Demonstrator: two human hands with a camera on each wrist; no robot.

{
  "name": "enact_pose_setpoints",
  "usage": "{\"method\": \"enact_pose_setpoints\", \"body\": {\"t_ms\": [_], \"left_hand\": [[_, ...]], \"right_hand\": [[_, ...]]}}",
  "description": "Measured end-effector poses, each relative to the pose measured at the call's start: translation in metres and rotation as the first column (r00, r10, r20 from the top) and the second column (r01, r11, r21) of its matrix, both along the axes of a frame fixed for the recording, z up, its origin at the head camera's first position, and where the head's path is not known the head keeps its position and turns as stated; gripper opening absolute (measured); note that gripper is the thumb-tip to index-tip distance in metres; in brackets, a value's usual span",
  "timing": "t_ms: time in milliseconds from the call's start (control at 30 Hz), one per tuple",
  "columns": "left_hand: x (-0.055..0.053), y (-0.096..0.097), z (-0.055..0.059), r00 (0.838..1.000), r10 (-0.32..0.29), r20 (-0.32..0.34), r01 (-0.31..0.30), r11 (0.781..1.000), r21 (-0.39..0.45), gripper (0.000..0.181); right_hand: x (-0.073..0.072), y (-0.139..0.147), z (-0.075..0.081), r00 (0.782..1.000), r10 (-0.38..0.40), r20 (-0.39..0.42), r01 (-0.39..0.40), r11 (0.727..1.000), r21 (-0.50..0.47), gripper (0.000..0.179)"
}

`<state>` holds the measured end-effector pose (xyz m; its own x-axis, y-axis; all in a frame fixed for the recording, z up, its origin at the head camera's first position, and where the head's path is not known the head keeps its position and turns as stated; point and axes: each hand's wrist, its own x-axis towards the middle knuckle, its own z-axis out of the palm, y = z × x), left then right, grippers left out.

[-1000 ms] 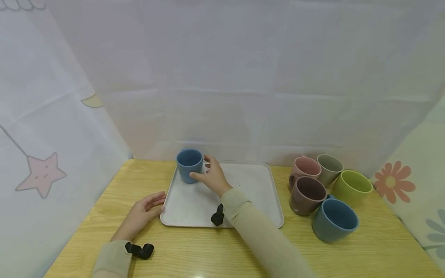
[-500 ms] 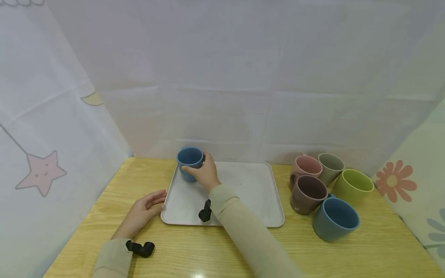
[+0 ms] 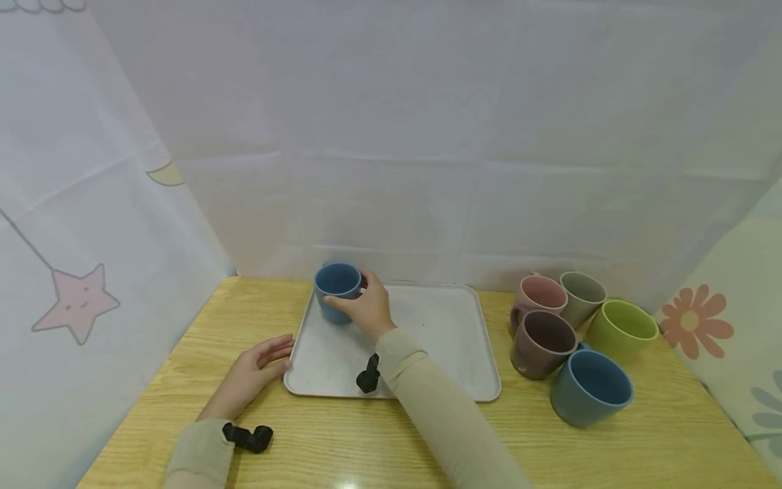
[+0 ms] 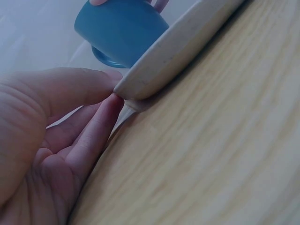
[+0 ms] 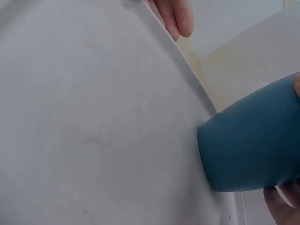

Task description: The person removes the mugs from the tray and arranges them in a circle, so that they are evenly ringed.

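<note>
A blue mug (image 3: 332, 311) stands upright at the far left corner of the white tray (image 3: 440, 339). My right hand (image 3: 366, 309) grips it from the right, thumb on the near side and fingers behind. In the right wrist view the mug (image 5: 248, 140) has its base on the tray, close to the raised edge. Its handle points to the back, partly hidden. My left hand (image 3: 253, 370) is at the tray's left edge; in the left wrist view its thumb and a finger (image 4: 101, 117) pinch the tray's rim (image 4: 154, 61).
Several mugs cluster right of the tray on the wooden table (image 3: 342, 441): pink (image 3: 540, 292), grey (image 3: 580, 295), brown (image 3: 540, 346), green (image 3: 620, 329) and a second blue mug (image 3: 589, 390). A white cloth (image 3: 391, 136) hangs behind the table.
My right hand has come in closer around the blue mug, its thumb farther across the near side. The mug has since shifted slightly right and nearer. My left hand stays at the tray's edge.
</note>
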<state>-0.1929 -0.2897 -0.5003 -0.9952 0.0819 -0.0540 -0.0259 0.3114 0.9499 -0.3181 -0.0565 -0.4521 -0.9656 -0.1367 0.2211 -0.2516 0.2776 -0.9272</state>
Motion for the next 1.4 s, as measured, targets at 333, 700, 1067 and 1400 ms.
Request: {"method": "enact_pose_setpoints", "body": {"t_ms": [333,700,1067,1400], "left_hand": [[-0.001,0.001,-0.002,1.0,0.004,-0.019,-0.004,1.0,-0.022,0.065],[0.0,0.002,-0.003,1.0,0.0,-0.018,0.0,1.0,0.001,0.066],[0.001,0.001,0.0,1.0,0.004,-0.008,-0.004,1.0,-0.018,0.067],[-0.001,0.0,-0.003,1.0,-0.008,-0.026,0.008,1.0,-0.002,0.066]], "right_hand": [[0.013,0.021,-0.001,1.0,0.022,0.001,-0.022,0.999,0.029,0.093],[0.036,0.044,0.001,0.995,0.087,-0.042,-0.087,0.996,-0.016,0.08],[0.058,0.072,0.006,0.994,0.046,-0.099,-0.051,0.998,-0.042,0.08],[0.076,0.107,0.021,0.983,0.054,-0.175,-0.068,0.995,-0.074,0.077]]}}
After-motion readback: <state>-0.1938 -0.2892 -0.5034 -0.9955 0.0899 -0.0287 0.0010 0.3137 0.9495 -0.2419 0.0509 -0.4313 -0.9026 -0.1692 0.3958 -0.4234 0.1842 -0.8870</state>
